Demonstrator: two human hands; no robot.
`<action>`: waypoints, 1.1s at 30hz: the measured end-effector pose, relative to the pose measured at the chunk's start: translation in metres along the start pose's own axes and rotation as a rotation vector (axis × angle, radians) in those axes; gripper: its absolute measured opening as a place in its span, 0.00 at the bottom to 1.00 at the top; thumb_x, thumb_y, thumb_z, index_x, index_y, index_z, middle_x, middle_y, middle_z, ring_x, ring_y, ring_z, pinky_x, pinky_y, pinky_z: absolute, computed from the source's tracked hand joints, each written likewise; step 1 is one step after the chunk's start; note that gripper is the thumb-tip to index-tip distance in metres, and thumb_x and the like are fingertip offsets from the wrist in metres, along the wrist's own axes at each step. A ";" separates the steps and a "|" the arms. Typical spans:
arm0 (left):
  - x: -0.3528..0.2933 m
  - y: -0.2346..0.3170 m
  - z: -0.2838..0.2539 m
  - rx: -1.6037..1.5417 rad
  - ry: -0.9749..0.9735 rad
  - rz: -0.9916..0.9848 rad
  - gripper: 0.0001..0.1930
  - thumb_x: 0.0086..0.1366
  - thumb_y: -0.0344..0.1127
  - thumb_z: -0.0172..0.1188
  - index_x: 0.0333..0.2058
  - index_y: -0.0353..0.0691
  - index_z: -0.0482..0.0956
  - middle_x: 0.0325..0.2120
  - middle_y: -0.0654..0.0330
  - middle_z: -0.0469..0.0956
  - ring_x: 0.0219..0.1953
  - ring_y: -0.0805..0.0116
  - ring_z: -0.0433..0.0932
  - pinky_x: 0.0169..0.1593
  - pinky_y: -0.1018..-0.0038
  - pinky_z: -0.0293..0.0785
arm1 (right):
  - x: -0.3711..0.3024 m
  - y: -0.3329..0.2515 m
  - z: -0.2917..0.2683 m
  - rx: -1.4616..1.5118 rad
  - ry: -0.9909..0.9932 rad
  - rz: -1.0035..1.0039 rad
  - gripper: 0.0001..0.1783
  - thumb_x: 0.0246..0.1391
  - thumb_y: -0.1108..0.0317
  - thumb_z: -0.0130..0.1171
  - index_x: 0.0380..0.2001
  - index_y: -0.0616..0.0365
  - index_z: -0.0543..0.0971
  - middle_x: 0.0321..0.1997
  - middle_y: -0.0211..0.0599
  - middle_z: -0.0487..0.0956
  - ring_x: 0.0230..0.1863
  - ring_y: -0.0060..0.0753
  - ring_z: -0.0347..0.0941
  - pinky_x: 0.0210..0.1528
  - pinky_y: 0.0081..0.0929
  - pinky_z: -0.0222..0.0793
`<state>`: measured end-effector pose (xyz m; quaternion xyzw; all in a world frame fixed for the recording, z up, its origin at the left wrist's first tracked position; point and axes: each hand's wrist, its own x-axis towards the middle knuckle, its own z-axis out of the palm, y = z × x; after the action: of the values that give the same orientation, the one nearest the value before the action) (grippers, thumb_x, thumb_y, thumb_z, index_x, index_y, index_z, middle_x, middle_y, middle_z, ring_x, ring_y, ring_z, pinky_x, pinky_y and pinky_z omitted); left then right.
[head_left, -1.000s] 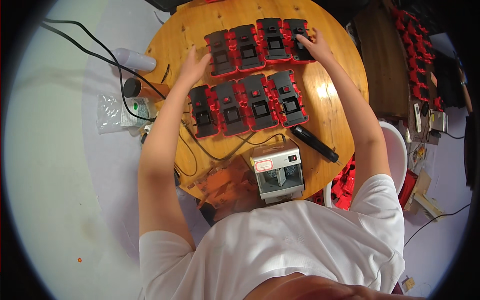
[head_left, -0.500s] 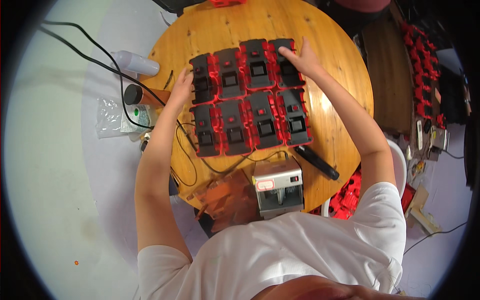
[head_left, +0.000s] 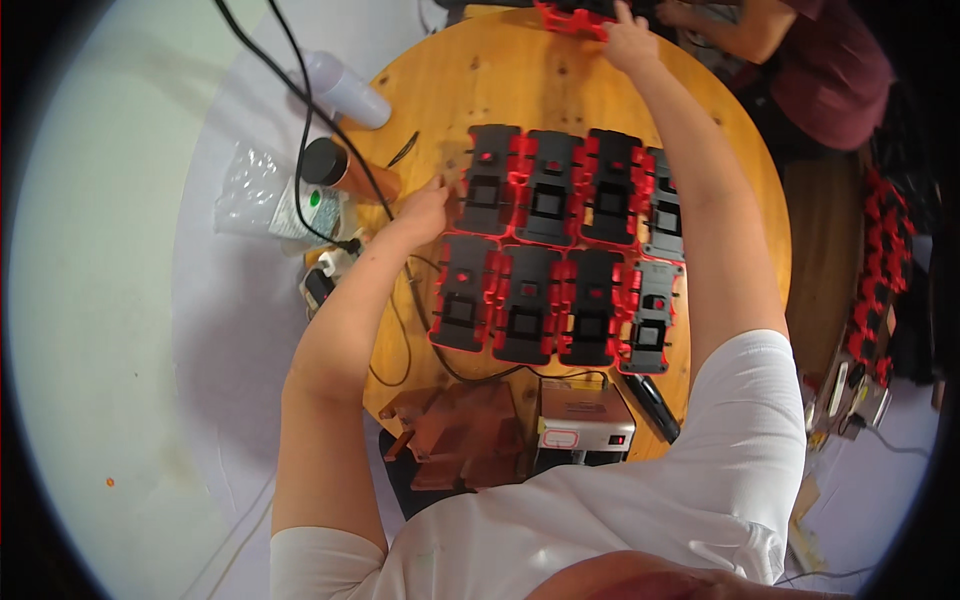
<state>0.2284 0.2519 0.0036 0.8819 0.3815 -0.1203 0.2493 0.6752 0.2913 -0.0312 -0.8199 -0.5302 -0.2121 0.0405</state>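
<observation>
Several red-and-black plastic housings (head_left: 552, 205) lie in two rows on the round wooden table (head_left: 480, 75). Each has a dark square recess and a small red spot. At the left end of the far row is my left hand (head_left: 424, 212), its fingers stretched toward the outermost housing and not closed round anything. My right arm reaches across the table and covers part of the rows' right end. At the far edge my right hand (head_left: 632, 45) has its fingers apart, at the end of another red-and-black piece (head_left: 575, 16), partly cut off by the frame.
A silver machine (head_left: 585, 415) and a brown bracket-like object (head_left: 460, 435) stand near me, with a black pen-shaped tool (head_left: 652, 408) beside them. To the left are a bottle (head_left: 345, 90), a dark-capped jar (head_left: 350, 170) and cables. A co-worker (head_left: 830, 75) sits far right.
My right hand has left the right end of the rows and gone to the piece at the far edge. The left hand stays by the left end. A co-worker's arm has come into view.
</observation>
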 end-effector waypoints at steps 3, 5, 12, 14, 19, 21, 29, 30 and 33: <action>-0.007 -0.014 0.014 0.009 0.051 0.031 0.23 0.57 0.22 0.50 0.54 0.32 0.71 0.64 0.42 0.58 0.61 0.44 0.65 0.61 0.63 0.66 | 0.007 -0.019 -0.003 0.073 -0.114 0.091 0.18 0.57 0.63 0.56 0.51 0.51 0.74 0.67 0.47 0.57 0.57 0.52 0.66 0.52 0.39 0.72; -0.005 -0.020 0.022 0.029 0.059 0.032 0.26 0.55 0.20 0.52 0.55 0.31 0.70 0.64 0.41 0.57 0.60 0.43 0.66 0.61 0.62 0.66 | 0.012 -0.025 -0.008 0.172 -0.299 0.147 0.22 0.58 0.65 0.53 0.57 0.49 0.72 0.72 0.45 0.51 0.63 0.57 0.60 0.58 0.45 0.70; -0.002 -0.017 0.025 0.069 0.047 0.032 0.33 0.51 0.23 0.61 0.58 0.31 0.65 0.65 0.38 0.53 0.61 0.43 0.65 0.61 0.62 0.67 | -0.001 -0.024 0.006 0.117 -0.031 -0.051 0.15 0.55 0.72 0.53 0.47 0.65 0.73 0.58 0.47 0.62 0.53 0.49 0.70 0.45 0.38 0.79; 0.000 -0.016 0.029 0.080 0.077 0.058 0.34 0.51 0.25 0.62 0.58 0.31 0.64 0.65 0.36 0.53 0.62 0.42 0.64 0.61 0.61 0.67 | -0.015 -0.018 0.000 0.105 0.058 -0.093 0.12 0.54 0.74 0.54 0.43 0.65 0.74 0.54 0.47 0.64 0.50 0.47 0.74 0.42 0.38 0.80; -0.002 -0.019 0.032 0.080 0.110 0.085 0.34 0.50 0.27 0.64 0.57 0.31 0.65 0.62 0.30 0.54 0.63 0.39 0.62 0.62 0.60 0.67 | -0.041 0.002 -0.040 0.060 0.054 -0.223 0.07 0.52 0.74 0.55 0.35 0.64 0.75 0.45 0.43 0.71 0.43 0.42 0.78 0.38 0.37 0.81; 0.004 -0.020 0.031 0.067 0.097 0.086 0.29 0.52 0.27 0.63 0.55 0.31 0.68 0.63 0.36 0.57 0.61 0.42 0.65 0.60 0.60 0.68 | -0.048 0.017 -0.051 0.028 0.046 -0.226 0.07 0.52 0.74 0.55 0.35 0.63 0.75 0.45 0.43 0.72 0.42 0.42 0.79 0.38 0.36 0.80; 0.042 -0.040 0.007 -0.180 0.073 -0.065 0.21 0.65 0.36 0.48 0.54 0.31 0.70 0.53 0.39 0.73 0.57 0.45 0.71 0.57 0.62 0.68 | -0.101 0.034 -0.170 0.100 0.296 -0.366 0.09 0.50 0.75 0.54 0.37 0.62 0.73 0.56 0.44 0.71 0.47 0.41 0.77 0.43 0.37 0.78; 0.046 -0.027 -0.004 -0.117 0.137 -0.057 0.23 0.67 0.39 0.48 0.55 0.30 0.69 0.54 0.39 0.72 0.57 0.47 0.72 0.57 0.62 0.68 | -0.116 0.035 -0.197 0.095 0.320 -0.434 0.10 0.50 0.75 0.54 0.38 0.62 0.73 0.58 0.44 0.71 0.47 0.40 0.77 0.43 0.37 0.78; 0.034 0.015 -0.053 -1.141 0.280 -0.053 0.31 0.68 0.59 0.48 0.58 0.39 0.68 0.52 0.52 0.74 0.51 0.60 0.74 0.53 0.64 0.68 | -0.159 0.031 -0.263 0.061 0.388 -0.637 0.14 0.49 0.75 0.55 0.42 0.62 0.74 0.63 0.41 0.68 0.49 0.37 0.75 0.42 0.31 0.79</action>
<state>0.2633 0.2923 0.0403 0.6060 0.4372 0.2154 0.6287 0.5672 0.0655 0.1503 -0.5568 -0.7472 -0.3496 0.0969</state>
